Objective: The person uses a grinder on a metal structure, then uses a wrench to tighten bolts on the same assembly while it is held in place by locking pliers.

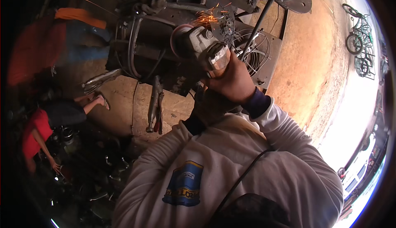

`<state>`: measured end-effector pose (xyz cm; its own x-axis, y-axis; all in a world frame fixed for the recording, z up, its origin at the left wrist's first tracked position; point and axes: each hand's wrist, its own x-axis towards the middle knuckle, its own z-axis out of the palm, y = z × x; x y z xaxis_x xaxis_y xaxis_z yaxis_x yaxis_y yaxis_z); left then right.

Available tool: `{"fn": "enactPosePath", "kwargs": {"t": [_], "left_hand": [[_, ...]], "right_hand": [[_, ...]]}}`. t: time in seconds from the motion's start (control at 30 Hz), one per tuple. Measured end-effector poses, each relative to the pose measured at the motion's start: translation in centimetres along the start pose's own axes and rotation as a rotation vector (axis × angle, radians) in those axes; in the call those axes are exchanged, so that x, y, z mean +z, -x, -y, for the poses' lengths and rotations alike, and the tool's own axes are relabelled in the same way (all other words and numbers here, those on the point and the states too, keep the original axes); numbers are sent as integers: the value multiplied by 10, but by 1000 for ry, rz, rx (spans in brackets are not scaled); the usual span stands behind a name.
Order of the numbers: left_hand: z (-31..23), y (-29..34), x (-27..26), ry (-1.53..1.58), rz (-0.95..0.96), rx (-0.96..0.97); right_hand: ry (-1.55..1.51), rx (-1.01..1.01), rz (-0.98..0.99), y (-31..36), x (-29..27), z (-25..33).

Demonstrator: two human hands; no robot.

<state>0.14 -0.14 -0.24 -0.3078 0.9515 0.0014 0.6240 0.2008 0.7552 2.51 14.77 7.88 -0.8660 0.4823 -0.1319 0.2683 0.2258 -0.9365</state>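
The person wore a loose, off-white top [235, 158] that was wrinkled in soft folds. Just behind the right hand [232, 78], a snug, dark purple-blue cuff [256, 103] stuck out of the pale, long right sleeve [288, 127]. The left sleeve [152, 155], in the same pale cloth, ended in a dark, shadowed band [193, 125]. Farther back from the right hand and to its left sat a blue, bucket-shaped print [183, 180] with yellow lettering and a small white label [188, 175]. Behind the hand, a thin black cord [243, 174] crossed the cloth.
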Motion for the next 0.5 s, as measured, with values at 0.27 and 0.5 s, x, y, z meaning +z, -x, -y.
{"fn": "enactPosePath", "kwargs": {"t": [0.27,0.5], "left_hand": [[-7,1,11,82,56,70],[-7,-1,23,121,-39,119]], "right_hand": [[88,153,32,8,-17,15],[76,42,-68,11,-14,-7]]}}
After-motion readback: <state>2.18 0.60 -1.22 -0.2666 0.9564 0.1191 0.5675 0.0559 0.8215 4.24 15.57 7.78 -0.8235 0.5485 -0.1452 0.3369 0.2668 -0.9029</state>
